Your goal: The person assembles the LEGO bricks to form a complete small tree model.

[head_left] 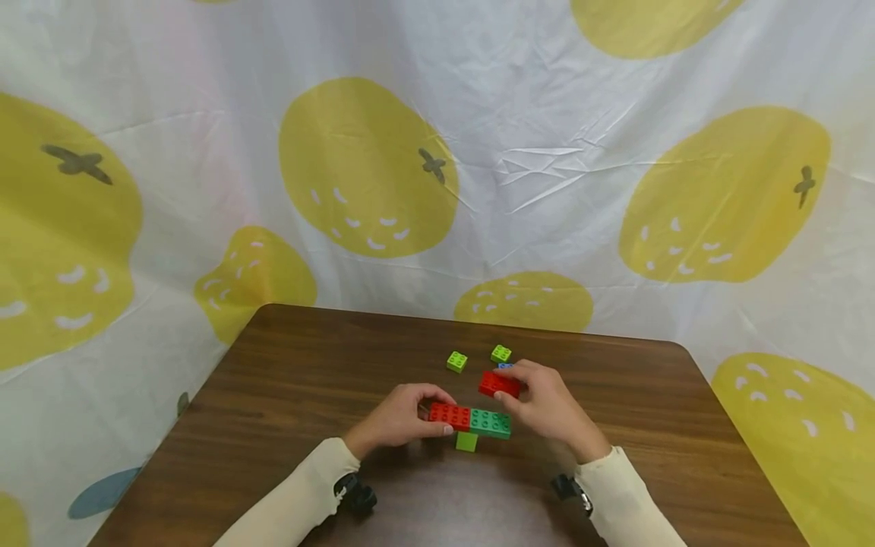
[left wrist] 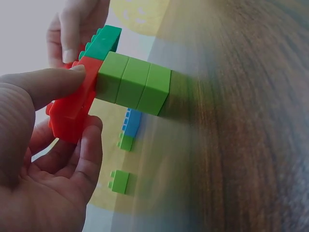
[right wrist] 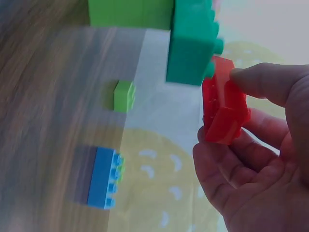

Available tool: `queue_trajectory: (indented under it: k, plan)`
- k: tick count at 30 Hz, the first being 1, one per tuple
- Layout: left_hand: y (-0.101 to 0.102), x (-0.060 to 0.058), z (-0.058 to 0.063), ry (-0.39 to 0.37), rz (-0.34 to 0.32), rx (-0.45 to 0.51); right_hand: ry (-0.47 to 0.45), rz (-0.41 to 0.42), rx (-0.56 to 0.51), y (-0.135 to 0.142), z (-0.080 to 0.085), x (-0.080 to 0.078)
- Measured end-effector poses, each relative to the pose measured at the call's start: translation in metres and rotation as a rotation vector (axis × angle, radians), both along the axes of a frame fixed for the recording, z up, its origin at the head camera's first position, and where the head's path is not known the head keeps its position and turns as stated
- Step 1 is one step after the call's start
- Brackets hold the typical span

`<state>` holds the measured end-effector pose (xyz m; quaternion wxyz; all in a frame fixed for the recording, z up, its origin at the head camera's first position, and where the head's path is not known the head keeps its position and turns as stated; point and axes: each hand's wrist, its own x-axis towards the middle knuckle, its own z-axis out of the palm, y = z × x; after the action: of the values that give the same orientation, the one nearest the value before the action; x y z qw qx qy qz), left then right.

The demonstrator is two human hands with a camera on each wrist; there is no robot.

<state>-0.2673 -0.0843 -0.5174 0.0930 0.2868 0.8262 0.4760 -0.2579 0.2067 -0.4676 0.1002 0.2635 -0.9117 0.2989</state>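
In the head view my left hand (head_left: 401,415) pinches a red toy brick (head_left: 449,414) between thumb and fingers. That brick lies end to end with a dark green brick (head_left: 491,423). Both sit across the top of a column of light green bricks (left wrist: 133,82), which stands on the table. My right hand (head_left: 547,403) holds a second red brick (right wrist: 224,104), thumb on one side and fingers on the other. This brick is just above the dark green one, close to its studs; whether they touch I cannot tell.
Toward the back of the wooden table (head_left: 328,365) are two small light green bricks, one on the left (head_left: 456,361) and one on the right (head_left: 501,353). A blue brick (right wrist: 100,178) lies just in front of the right one. Behind the table hangs a fruit-print curtain (head_left: 533,197).
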Motion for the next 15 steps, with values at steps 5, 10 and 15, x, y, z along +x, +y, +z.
queue_trajectory:
  k: [5,10,15]
  plan:
    - [-0.001,-0.001,0.001,0.006,-0.005,0.000,0.005,0.062,-0.025,-0.011,0.003,0.007]
    - [0.000,0.000,0.001,0.023,-0.001,-0.025,0.004,0.133,-0.034,-0.024,0.003,0.012]
    - [0.000,0.001,0.003,0.008,-0.003,-0.024,0.047,0.185,-0.008,-0.035,0.001,0.016]
